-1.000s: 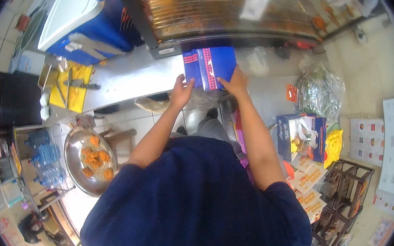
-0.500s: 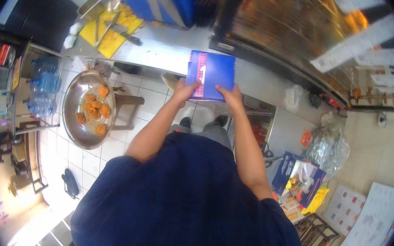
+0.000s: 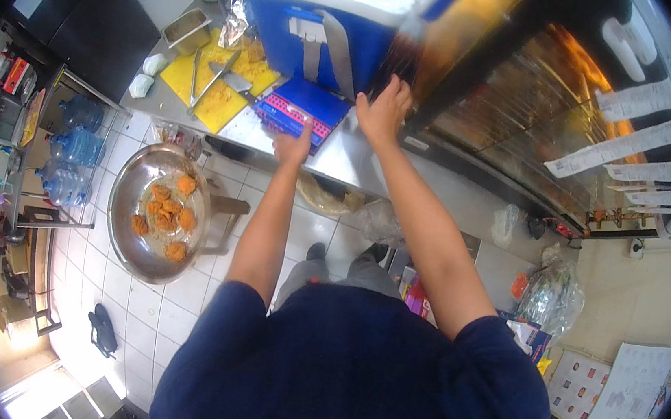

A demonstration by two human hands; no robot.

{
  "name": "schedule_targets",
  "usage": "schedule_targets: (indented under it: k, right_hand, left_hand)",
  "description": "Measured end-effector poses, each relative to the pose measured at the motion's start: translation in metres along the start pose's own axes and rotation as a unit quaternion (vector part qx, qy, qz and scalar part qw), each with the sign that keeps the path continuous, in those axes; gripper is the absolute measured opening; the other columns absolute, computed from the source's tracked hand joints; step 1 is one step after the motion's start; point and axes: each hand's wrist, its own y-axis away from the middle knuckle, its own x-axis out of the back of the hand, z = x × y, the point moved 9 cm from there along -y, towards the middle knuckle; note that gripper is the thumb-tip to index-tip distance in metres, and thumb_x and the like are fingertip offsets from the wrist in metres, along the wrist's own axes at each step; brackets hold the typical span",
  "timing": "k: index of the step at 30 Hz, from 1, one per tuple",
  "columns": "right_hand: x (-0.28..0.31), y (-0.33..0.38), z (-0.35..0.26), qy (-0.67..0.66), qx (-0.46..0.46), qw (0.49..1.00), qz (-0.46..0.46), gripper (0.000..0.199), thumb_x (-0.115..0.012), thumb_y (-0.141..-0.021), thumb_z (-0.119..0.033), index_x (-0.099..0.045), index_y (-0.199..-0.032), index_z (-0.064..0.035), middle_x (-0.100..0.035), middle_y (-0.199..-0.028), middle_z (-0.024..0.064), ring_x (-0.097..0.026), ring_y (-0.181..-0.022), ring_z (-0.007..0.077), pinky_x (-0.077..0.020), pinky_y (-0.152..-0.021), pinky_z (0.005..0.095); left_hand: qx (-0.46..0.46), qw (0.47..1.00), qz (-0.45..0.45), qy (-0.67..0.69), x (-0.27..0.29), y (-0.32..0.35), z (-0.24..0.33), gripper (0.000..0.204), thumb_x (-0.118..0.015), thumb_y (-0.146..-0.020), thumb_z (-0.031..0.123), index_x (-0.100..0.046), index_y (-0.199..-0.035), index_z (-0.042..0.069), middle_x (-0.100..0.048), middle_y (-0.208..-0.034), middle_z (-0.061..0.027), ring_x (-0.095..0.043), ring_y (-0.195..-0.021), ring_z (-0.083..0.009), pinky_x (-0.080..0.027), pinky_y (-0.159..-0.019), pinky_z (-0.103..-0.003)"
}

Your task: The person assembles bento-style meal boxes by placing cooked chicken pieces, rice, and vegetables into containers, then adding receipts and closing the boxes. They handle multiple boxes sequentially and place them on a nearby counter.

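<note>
A flat blue cardboard box (image 3: 301, 109) lies on the steel counter (image 3: 341, 157). My left hand (image 3: 293, 145) rests on its near edge, fingers closed over it. Beside it, my right hand (image 3: 385, 107) reaches up to the left edge of the glass warming cabinet (image 3: 527, 99), fingers curled against its dark frame. Whether that hand holds anything is unclear.
A big blue cooler (image 3: 336, 13) stands behind the box. A yellow cutting board (image 3: 219, 83) with tongs and a knife lies to the left. A wide metal bowl (image 3: 156, 215) of fried pieces sits on a stool. Water bottles (image 3: 73, 141) fill a rack at left.
The blue box, held up in both hands before, now lies on the counter. My right hand has let go of it and moved to the cabinet's edge.
</note>
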Motion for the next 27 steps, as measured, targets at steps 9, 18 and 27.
schedule_targets:
  k: [9, 18, 27]
  right_hand:
    - [-0.034, -0.074, 0.022, 0.257, -0.095, 0.958, -0.085, 0.078, -0.067, -0.075, -0.022, -0.029, -0.142, -0.0081, -0.015, -0.147, 0.0283, -0.016, -0.136, 0.0436, -0.0215, -0.108, 0.0512]
    - [-0.051, -0.071, 0.042, 0.153, -0.173, 0.967, -0.11, 0.067, -0.052, -0.083, -0.008, -0.03, -0.144, -0.0233, -0.061, -0.106, 0.0215, -0.064, -0.089, 0.0354, -0.0522, -0.079, 0.0435]
    - [0.053, 0.104, 0.026, -0.02, -0.088, 0.996, -0.006, 0.063, -0.054, -0.077, -0.007, -0.039, -0.138, -0.0108, -0.064, -0.079, 0.0207, -0.063, -0.072, 0.0383, -0.0501, -0.066, 0.0459]
  left_hand:
    - [-0.164, 0.966, 0.044, 0.192, 0.07, 0.09, -0.009, 0.051, -0.06, -0.089, 0.022, -0.038, -0.128, -0.002, -0.039, -0.125, -0.0203, -0.038, -0.118, -0.0316, -0.04, -0.094, -0.04]
    - [-0.05, 0.977, -0.059, 0.198, 0.136, 0.148, -0.136, 0.02, -0.054, -0.093, 0.021, -0.057, -0.102, 0.002, -0.058, -0.107, -0.0075, -0.057, -0.092, -0.0148, -0.047, -0.076, -0.029]
    - [-0.207, 0.945, -0.227, 0.108, 0.087, 0.142, -0.029, 0.034, -0.059, -0.09, 0.019, -0.052, -0.118, 0.001, -0.058, -0.113, -0.0109, -0.055, -0.103, -0.02, -0.045, -0.086, -0.032]
